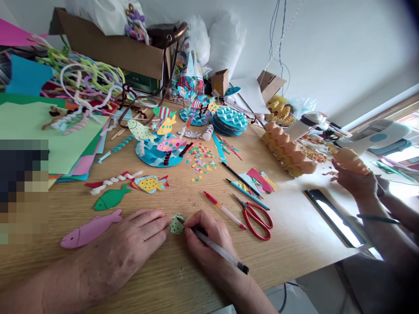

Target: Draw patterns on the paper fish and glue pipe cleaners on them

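My right hand (209, 240) grips a black pen (218, 248) with a clear barrel. The pen's tip rests on a small light green paper fish (176, 224) with dark dots, partly covered by my hands. Flat on the table lies my left hand (131, 240), its fingers stretched out and the tips at the fish's left edge. Beside that hand are a purple paper fish (90, 230) and a green paper fish (112, 197). A yellow dotted fish (150, 184) lies further back. Right of my right hand are a red pen (224, 209) and red-handled scissors (257, 220).
Pencils (242, 179) and paper scraps (260, 181) lie beyond the scissors. Behind stand a blue disc with paper fish (160, 155), confetti dots (201, 159) and stacked blue discs (229, 122). Coloured sheets (75, 131) fill the left. Another person's hand (355, 183) holds egg-carton pieces at right.
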`<state>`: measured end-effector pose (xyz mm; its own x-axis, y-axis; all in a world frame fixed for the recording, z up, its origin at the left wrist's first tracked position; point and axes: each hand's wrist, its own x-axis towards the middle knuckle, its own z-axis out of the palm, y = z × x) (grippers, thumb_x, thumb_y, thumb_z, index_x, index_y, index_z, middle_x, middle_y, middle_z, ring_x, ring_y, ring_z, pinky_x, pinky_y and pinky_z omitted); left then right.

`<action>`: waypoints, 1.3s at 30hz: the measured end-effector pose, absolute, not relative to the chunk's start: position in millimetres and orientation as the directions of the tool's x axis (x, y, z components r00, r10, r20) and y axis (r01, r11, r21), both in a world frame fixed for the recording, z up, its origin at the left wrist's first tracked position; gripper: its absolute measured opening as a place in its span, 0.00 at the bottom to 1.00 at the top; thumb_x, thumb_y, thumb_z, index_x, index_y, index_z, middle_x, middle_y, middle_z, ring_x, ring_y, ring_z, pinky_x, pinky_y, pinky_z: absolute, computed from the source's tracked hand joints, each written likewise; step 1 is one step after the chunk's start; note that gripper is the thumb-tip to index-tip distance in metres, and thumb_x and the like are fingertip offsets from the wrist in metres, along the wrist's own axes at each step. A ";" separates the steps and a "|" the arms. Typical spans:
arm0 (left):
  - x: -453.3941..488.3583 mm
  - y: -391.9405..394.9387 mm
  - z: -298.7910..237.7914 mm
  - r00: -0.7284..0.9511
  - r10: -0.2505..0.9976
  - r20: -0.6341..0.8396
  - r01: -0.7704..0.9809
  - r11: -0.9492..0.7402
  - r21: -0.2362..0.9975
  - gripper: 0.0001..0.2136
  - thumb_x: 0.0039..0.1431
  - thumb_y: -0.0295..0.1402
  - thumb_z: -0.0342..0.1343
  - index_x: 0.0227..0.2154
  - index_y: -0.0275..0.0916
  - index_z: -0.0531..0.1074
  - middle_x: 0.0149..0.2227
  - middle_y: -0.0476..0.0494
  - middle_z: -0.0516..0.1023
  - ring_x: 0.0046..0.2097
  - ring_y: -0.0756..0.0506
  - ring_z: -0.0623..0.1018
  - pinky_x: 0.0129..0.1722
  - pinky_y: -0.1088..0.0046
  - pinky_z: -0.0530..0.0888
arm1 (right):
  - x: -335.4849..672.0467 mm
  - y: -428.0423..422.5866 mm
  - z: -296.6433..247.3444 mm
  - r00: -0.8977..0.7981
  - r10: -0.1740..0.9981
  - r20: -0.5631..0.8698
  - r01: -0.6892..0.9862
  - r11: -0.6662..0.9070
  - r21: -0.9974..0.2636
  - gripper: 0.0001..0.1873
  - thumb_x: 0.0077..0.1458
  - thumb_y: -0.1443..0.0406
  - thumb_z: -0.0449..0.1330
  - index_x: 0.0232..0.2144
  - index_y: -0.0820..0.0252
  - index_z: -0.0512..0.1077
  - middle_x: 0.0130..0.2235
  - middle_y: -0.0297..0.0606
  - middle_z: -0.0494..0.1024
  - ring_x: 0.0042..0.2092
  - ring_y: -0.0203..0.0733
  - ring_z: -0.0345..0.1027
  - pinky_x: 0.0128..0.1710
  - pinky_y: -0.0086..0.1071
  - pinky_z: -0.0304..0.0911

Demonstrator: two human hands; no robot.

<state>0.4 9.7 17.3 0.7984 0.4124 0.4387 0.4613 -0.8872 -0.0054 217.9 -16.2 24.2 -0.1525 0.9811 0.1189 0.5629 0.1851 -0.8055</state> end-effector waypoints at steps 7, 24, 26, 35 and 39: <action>-6.0 9.2 10.4 0.817 0.464 0.344 0.452 -0.884 0.120 0.22 0.66 0.19 0.43 0.54 0.41 0.74 0.51 0.43 0.80 0.56 0.43 0.76 0.57 0.65 0.75 | 218.1 -15.8 22.0 -0.151 0.979 0.137 0.566 0.199 -0.800 0.06 0.50 0.70 0.55 0.27 0.55 0.69 0.22 0.28 0.71 0.23 0.34 0.63 0.25 0.25 0.58; -6.6 9.2 10.1 0.808 0.449 0.381 0.445 -0.889 0.104 0.21 0.65 0.18 0.43 0.51 0.40 0.75 0.50 0.43 0.81 0.55 0.44 0.77 0.56 0.67 0.75 | 217.5 -14.4 20.9 -0.148 0.975 0.167 0.573 0.223 -0.789 0.06 0.50 0.71 0.55 0.27 0.56 0.70 0.22 0.28 0.71 0.22 0.33 0.62 0.24 0.24 0.55; -7.4 9.4 7.5 0.806 0.447 0.387 0.442 -0.890 0.109 0.21 0.65 0.18 0.42 0.51 0.40 0.75 0.50 0.43 0.81 0.54 0.44 0.77 0.55 0.66 0.76 | 217.8 -14.4 21.3 -0.139 0.975 0.176 0.573 0.224 -0.788 0.06 0.50 0.71 0.55 0.26 0.56 0.70 0.22 0.28 0.71 0.23 0.33 0.63 0.24 0.24 0.55; -4.5 7.9 8.3 0.793 0.441 0.420 0.467 -0.883 0.046 0.23 0.62 0.15 0.39 0.49 0.37 0.76 0.46 0.44 0.82 0.50 0.44 0.79 0.52 0.68 0.77 | 218.0 -14.6 20.5 -0.140 0.974 0.178 0.566 0.227 -0.793 0.05 0.50 0.70 0.55 0.27 0.56 0.70 0.23 0.29 0.72 0.23 0.33 0.64 0.24 0.24 0.56; -1.9 7.9 12.1 0.796 0.425 0.431 0.472 -0.882 -0.003 0.26 0.60 0.13 0.36 0.46 0.37 0.76 0.44 0.44 0.83 0.49 0.45 0.80 0.51 0.70 0.78 | 217.1 -14.3 20.2 -0.150 0.976 0.161 0.562 0.218 -0.798 0.06 0.51 0.70 0.55 0.27 0.55 0.70 0.23 0.29 0.73 0.23 0.33 0.63 0.25 0.24 0.57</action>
